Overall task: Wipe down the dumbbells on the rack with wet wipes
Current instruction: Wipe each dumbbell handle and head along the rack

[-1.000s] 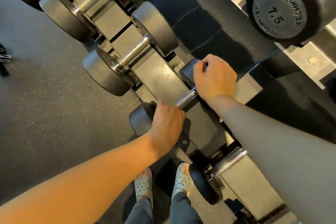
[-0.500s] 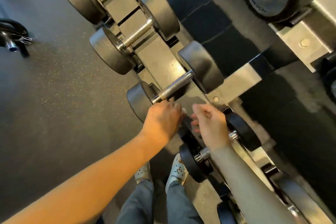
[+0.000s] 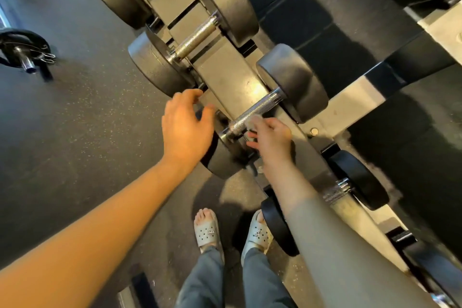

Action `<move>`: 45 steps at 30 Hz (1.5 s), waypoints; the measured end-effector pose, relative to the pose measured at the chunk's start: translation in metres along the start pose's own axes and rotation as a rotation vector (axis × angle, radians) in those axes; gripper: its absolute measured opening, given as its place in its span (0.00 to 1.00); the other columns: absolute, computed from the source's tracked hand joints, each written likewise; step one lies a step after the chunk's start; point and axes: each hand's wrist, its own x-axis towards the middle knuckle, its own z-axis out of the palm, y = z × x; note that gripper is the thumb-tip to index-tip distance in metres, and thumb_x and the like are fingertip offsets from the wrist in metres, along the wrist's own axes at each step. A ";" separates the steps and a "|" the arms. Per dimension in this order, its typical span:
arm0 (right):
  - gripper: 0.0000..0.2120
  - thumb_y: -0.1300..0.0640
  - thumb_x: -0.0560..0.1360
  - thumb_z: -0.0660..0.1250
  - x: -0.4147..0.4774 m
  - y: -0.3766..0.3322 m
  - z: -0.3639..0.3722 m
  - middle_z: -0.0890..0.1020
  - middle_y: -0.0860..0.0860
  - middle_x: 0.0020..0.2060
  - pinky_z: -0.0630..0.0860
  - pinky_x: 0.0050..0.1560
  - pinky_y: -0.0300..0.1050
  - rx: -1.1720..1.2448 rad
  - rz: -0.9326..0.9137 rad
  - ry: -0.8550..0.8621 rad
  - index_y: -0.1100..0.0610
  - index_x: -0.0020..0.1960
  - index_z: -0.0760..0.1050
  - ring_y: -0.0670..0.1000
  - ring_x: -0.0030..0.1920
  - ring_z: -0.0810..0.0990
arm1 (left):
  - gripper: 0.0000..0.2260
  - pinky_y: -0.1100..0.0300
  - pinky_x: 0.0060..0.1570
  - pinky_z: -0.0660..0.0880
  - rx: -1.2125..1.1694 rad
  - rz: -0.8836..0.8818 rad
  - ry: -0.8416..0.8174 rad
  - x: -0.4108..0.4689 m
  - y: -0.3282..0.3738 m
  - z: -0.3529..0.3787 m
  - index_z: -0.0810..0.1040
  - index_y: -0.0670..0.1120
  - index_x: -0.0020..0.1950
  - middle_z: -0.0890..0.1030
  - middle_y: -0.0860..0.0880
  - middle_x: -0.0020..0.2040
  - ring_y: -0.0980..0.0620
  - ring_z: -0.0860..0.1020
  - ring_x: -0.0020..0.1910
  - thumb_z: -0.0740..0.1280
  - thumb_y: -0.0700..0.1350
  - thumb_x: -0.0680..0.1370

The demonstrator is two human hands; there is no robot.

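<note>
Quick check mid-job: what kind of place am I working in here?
Most likely a gym's free-weights area. Round-headed dumbbells with knurled steel handles sit on a tiered metal rack, the floor is speckled rubber matting, and a plate-loaded barbell end with a spring clip lies at left.

Left grip (image 3: 186, 130) spread open, palm down, right grip (image 3: 271, 142) fingers curled, pinching wipe (image 3: 253, 121)

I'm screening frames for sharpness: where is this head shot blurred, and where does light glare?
Head view: the right hand and the whitish wipe it holds are motion-smeared; a warm glare patch sits on the rack rail beside the knurled handle.
</note>
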 end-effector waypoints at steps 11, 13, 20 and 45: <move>0.14 0.49 0.82 0.66 0.004 0.004 -0.001 0.81 0.50 0.41 0.78 0.43 0.42 0.115 -0.176 0.117 0.61 0.51 0.79 0.44 0.41 0.79 | 0.13 0.48 0.49 0.78 -0.007 -0.245 -0.019 0.008 0.007 0.031 0.79 0.51 0.48 0.80 0.52 0.45 0.49 0.78 0.45 0.57 0.54 0.76; 0.13 0.52 0.84 0.63 0.002 0.014 0.009 0.82 0.50 0.49 0.79 0.55 0.45 0.013 -0.170 0.031 0.60 0.59 0.79 0.45 0.51 0.81 | 0.12 0.48 0.48 0.77 0.008 -0.234 -0.023 0.007 0.007 0.031 0.78 0.51 0.48 0.79 0.51 0.45 0.48 0.78 0.46 0.57 0.53 0.76; 0.18 0.48 0.84 0.61 0.022 0.000 0.013 0.80 0.49 0.46 0.77 0.48 0.41 0.190 -0.124 0.157 0.62 0.60 0.79 0.44 0.46 0.78 | 0.13 0.46 0.50 0.78 0.014 -0.238 -0.027 0.007 0.009 0.030 0.77 0.52 0.47 0.79 0.51 0.45 0.47 0.77 0.46 0.55 0.53 0.76; 0.18 0.63 0.84 0.59 0.021 0.002 0.021 0.75 0.46 0.35 0.77 0.42 0.41 -0.233 -0.172 0.320 0.52 0.36 0.71 0.43 0.37 0.76 | 0.13 0.46 0.52 0.79 0.064 -0.234 -0.029 0.007 0.009 0.032 0.77 0.52 0.50 0.79 0.52 0.47 0.49 0.77 0.47 0.54 0.54 0.78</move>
